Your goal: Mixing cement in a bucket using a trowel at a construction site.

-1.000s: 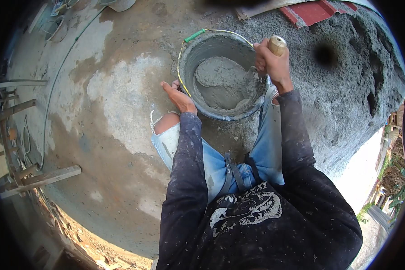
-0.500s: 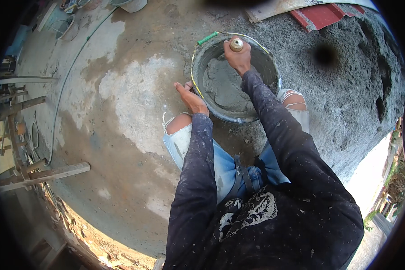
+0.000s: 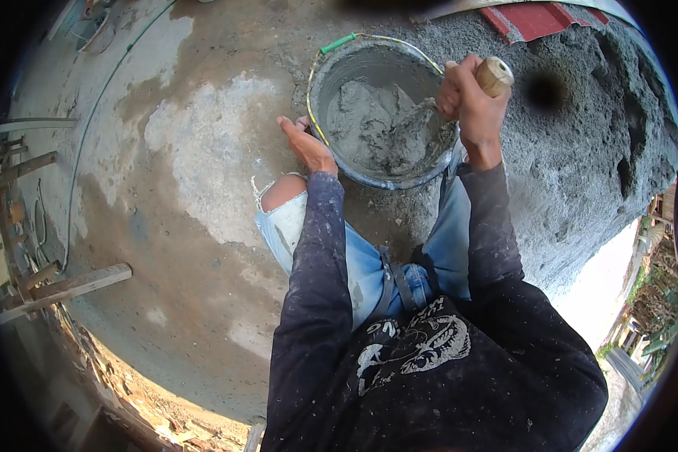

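A round dark bucket [image 3: 390,183] holds wet grey mortar [image 3: 388,124], its surface lumpy and broken up. My right hand [image 3: 474,102] is closed round the wooden handle of a trowel [image 3: 496,75] at the bucket's right side. The trowel's blade cannot be made out; the hand and the mortar hide it. Against the outer left wall of the bucket, my left hand [image 3: 309,147] is cupped and braces it, its fingers partly hidden. The bucket's wire handle, with a green grip [image 3: 338,43], lies along the far left rim.
A big heap of grey sand or mix [image 3: 572,158] rises at the right, with a red corrugated sheet [image 3: 531,24] at its far edge. On the left lie a hose [image 3: 102,113] and wooden beams [image 3: 75,288]. My knees flank the bucket's near side.
My right hand has swung with the trowel from the bucket's middle to its right rim, tilting the handle rightward. The mortar, smoother before, is now churned. My left hand stays at the bucket.
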Motion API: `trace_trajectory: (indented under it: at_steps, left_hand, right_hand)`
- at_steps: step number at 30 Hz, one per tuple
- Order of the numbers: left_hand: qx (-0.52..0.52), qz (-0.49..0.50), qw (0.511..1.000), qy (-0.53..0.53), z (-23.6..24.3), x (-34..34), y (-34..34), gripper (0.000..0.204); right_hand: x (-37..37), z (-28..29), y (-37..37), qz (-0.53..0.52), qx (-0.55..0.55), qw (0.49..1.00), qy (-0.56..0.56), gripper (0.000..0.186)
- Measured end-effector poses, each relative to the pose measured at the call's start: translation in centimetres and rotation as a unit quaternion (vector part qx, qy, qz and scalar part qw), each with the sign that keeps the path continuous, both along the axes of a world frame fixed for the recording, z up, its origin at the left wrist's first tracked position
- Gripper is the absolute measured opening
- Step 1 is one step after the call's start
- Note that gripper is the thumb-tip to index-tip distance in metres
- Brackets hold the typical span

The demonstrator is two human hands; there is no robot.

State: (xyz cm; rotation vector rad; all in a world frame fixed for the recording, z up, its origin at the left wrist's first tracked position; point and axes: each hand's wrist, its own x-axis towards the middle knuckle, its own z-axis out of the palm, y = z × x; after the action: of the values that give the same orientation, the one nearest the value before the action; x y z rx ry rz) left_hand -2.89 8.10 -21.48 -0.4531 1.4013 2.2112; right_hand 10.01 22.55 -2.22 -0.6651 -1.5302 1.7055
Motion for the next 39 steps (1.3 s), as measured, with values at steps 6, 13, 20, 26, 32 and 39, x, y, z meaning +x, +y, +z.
trace_trajectory:
  at_steps: [6, 13, 20, 26, 32, 39]
  left_hand:
    - [-0.034, 0.022, 0.999, -0.015, 2.4, 1.3, 0.8, 0.076]
    - [-0.043, 0.029, 0.999, 0.004, 1.1, 0.3, -0.4, 0.075]
    - [-0.034, 0.025, 0.999, 0.011, 1.0, 0.4, 1.0, 0.076]
    - [-0.074, 0.011, 0.997, 0.01, 1.5, 0.6, 1.2, 0.077]
    - [-0.053, 0.025, 0.998, 0.0, 1.9, 0.6, 0.0, 0.074]
    - [-0.02, -0.009, 1.0, 0.013, 1.5, 0.8, 1.3, 0.068]
  right_hand:
    - [-4.5, -11.9, 0.7, -0.094, 0.19, 0.949, -0.235, 0.023]
    - [-11.5, -6.0, -1.7, -0.069, 0.281, 0.957, -0.016, 0.023]
    - [-6.9, -15.8, 5.1, -0.3, 0.299, 0.894, -0.147, 0.02]
    - [-2.8, -15.8, 4.3, -0.249, 0.09, 0.901, -0.343, 0.017]
    - [1.1, -0.3, 0.1, -0.126, -0.048, 0.99, 0.051, 0.017]
    - [-8.1, -14.3, -1.0, -0.145, 0.154, 0.962, -0.172, 0.021]
